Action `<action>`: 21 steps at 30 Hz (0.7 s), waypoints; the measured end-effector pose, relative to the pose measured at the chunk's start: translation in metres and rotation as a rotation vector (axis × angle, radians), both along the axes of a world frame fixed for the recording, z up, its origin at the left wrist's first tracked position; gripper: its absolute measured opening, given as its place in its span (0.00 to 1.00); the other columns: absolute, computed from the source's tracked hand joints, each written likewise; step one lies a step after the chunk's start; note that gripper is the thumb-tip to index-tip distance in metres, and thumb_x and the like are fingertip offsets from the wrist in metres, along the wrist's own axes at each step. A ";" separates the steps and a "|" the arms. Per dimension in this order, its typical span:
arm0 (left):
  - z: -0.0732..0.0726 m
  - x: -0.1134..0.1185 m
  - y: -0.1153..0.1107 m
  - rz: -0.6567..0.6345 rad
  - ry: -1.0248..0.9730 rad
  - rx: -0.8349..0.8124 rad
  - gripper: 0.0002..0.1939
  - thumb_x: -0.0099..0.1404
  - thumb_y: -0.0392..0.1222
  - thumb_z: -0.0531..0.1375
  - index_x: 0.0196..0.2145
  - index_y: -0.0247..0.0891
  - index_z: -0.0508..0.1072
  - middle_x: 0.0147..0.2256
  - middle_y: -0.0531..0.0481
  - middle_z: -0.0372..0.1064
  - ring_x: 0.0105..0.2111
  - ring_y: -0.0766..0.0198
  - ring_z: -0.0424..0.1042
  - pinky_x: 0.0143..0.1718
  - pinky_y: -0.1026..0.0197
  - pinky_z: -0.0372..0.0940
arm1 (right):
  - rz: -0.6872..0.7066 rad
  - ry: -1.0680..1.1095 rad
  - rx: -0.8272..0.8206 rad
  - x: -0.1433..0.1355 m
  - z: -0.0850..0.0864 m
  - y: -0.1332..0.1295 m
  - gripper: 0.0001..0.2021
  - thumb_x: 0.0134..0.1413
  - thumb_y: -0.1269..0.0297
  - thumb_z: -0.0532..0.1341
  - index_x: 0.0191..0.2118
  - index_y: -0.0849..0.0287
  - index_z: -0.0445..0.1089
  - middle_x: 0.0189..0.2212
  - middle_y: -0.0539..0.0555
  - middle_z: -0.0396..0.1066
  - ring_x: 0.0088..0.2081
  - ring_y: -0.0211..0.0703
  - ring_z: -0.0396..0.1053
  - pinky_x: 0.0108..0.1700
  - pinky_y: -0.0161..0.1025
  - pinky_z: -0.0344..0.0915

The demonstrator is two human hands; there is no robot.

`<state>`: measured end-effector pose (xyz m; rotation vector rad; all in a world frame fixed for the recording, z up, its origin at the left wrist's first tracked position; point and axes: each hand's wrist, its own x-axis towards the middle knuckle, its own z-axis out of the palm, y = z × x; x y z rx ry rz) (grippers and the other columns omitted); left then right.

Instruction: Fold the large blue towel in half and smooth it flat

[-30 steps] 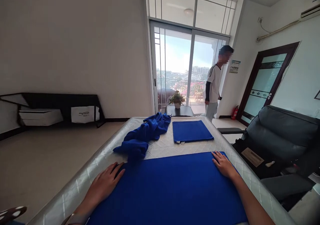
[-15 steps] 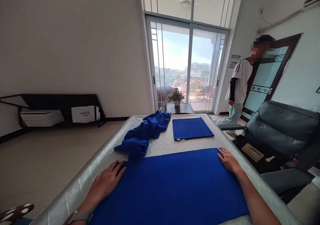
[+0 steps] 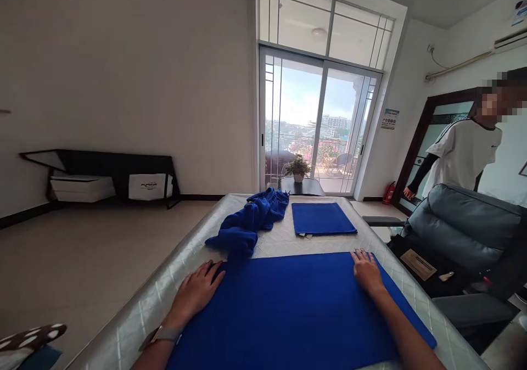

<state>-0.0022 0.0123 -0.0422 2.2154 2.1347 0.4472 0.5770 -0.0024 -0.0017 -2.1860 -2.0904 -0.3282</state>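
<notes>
A large blue cloth (image 3: 288, 309) lies spread flat on the pale quilted surface (image 3: 272, 244). My left hand (image 3: 195, 290) rests on its far left corner, fingers apart. Near the far right corner, my right hand (image 3: 366, 271) lies on the cloth with its fingers spread. Beyond the cloth, a crumpled blue cloth (image 3: 251, 222) sits at the left, and a neatly folded blue cloth (image 3: 323, 218) with small white tags lies at the right.
A dark armchair (image 3: 473, 222) stands to the right, holding a brown card (image 3: 418, 264). Behind it is a person in a white shirt (image 3: 461, 156). A potted plant (image 3: 298, 169) stands on a small table past the far edge.
The view has shifted slightly. My right hand has moved inward from the cloth's far right corner, and the right side of the cloth lies differently. The person has moved right, behind the armchair.
</notes>
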 end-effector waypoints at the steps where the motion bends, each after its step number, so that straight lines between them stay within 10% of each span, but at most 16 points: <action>1: 0.001 0.001 0.000 0.003 0.000 0.002 0.32 0.75 0.55 0.44 0.70 0.41 0.64 0.70 0.36 0.59 0.71 0.41 0.57 0.68 0.35 0.54 | 0.051 0.039 -0.010 -0.020 0.003 -0.001 0.30 0.65 0.71 0.49 0.70 0.58 0.64 0.72 0.58 0.56 0.73 0.53 0.51 0.74 0.55 0.43; 11: -0.001 0.002 0.001 0.026 0.029 0.013 0.30 0.76 0.52 0.46 0.69 0.43 0.64 0.71 0.39 0.60 0.71 0.44 0.55 0.70 0.39 0.51 | 0.555 0.377 -0.224 -0.203 0.015 -0.012 0.33 0.74 0.47 0.43 0.75 0.57 0.52 0.75 0.55 0.47 0.76 0.49 0.42 0.75 0.51 0.38; 15: 0.000 0.001 0.000 -0.015 0.023 0.016 0.30 0.75 0.52 0.46 0.69 0.39 0.64 0.70 0.36 0.61 0.71 0.43 0.56 0.71 0.40 0.50 | 0.530 0.381 -0.313 -0.202 0.009 -0.008 0.35 0.73 0.43 0.41 0.77 0.55 0.46 0.77 0.54 0.42 0.76 0.50 0.38 0.75 0.53 0.34; 21: 0.002 0.002 -0.002 0.017 0.007 0.005 0.30 0.75 0.52 0.46 0.69 0.41 0.64 0.71 0.38 0.59 0.70 0.43 0.57 0.69 0.37 0.52 | 0.394 0.328 -0.319 -0.128 0.007 -0.003 0.36 0.73 0.41 0.38 0.77 0.55 0.45 0.77 0.53 0.41 0.77 0.47 0.36 0.75 0.51 0.34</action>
